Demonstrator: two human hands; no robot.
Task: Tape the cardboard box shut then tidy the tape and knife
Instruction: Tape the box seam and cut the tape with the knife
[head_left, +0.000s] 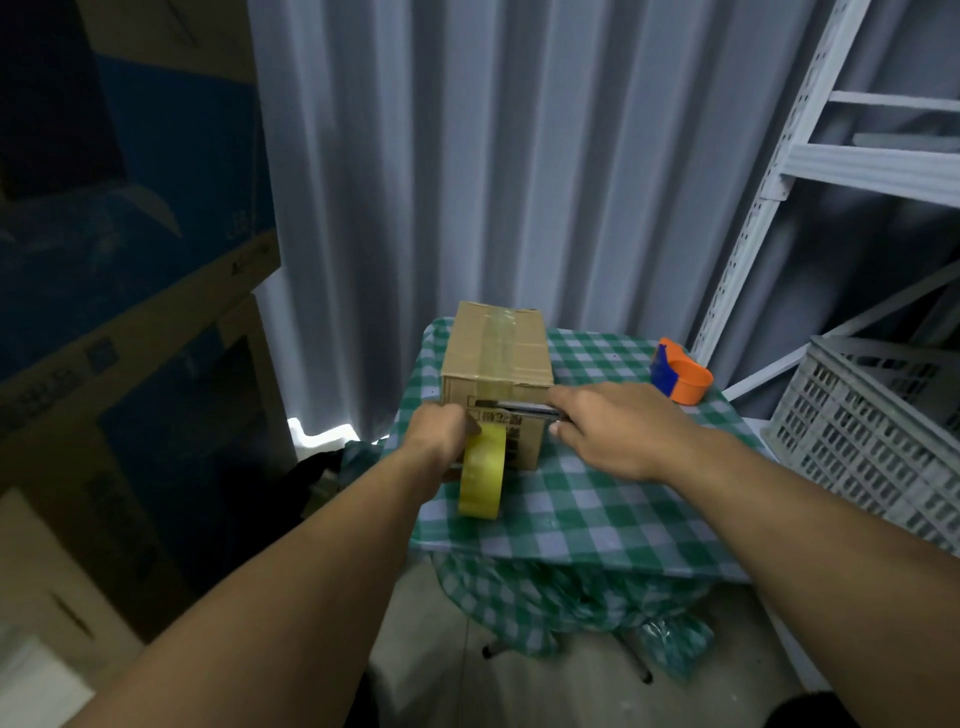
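A small cardboard box (496, 353) stands on a table with a green checked cloth (587, 499). A strip of clear tape runs along its top seam and down the near face. My left hand (441, 431) grips a yellowish tape roll (483, 478) that hangs against the box's near side. My right hand (608, 426) holds a utility knife (524, 408), lying level across the near face, its blade pointing left at the tape just above the roll.
An orange and blue tape dispenser (680, 376) sits at the table's back right. A grey plastic crate (883, 421) and white metal shelving (810, 166) stand to the right. Large stacked cartons (130, 312) fill the left. A corrugated wall is behind.
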